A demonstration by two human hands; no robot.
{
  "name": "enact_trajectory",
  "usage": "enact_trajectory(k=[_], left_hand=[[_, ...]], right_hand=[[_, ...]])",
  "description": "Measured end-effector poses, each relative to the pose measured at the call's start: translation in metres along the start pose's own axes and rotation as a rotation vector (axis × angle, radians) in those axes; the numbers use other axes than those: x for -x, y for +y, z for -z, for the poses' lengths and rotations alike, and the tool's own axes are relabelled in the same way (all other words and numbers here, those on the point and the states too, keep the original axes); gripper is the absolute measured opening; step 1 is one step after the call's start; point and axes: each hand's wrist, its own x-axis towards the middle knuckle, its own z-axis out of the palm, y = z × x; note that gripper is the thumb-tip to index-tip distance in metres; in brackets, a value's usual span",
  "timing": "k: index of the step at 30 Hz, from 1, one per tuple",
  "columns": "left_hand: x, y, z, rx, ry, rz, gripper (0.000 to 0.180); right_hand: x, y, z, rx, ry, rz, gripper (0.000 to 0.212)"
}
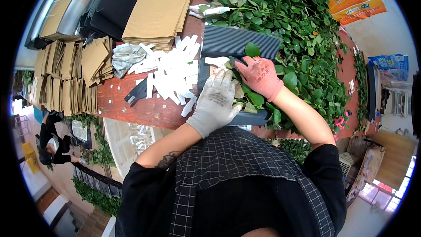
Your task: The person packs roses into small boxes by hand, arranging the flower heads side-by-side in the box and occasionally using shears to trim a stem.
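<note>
1. On the near side of the desk (144,115), leafy stems (255,99) lie on grey cardboard (253,118).
2. Left hand (215,100) — fingers stretched, thumb apart — covers part.
3. Right hand (259,77): fingers bent over leaves — cannot tell whether gripping.

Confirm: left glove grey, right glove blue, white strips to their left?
Not quite: in the head view, the right glove is pinkish-red, not blue. The left glove is grey and the white strips lie to their left, as you said.

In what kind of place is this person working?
Probably a flower-packing workroom: leafy stems, some with white-covered ends, are heaped on a red table, beside stacked brown cardboard sheets and white strips.
</note>
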Motion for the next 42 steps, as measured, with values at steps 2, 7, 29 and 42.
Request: enact_trajectory(k=[2,7,29,42], left_hand=[[-0.004,-0.004,0.005,0.024,0.026,-0.029,0.056],[-0.026,-0.055,0.024,-0.046,0.478,-0.107,0.029],[0.003,-0.11,0.066,-0.577,0.299,0.143,0.019],[0.01,-0.082,0.009,0.308,0.27,0.287,0.026]], right_hand=[[0.001,0.0,0.003,-0.034,0.029,-0.014,0.029],[0.0,0.0,0.002,-0.013,0.068,-0.046,0.026],[0.002,0.008,-0.013,-0.105,-0.037,-0.092,0.015],[-0.001,-0.01,0.06,-0.191,0.036,-0.183,0.021]])
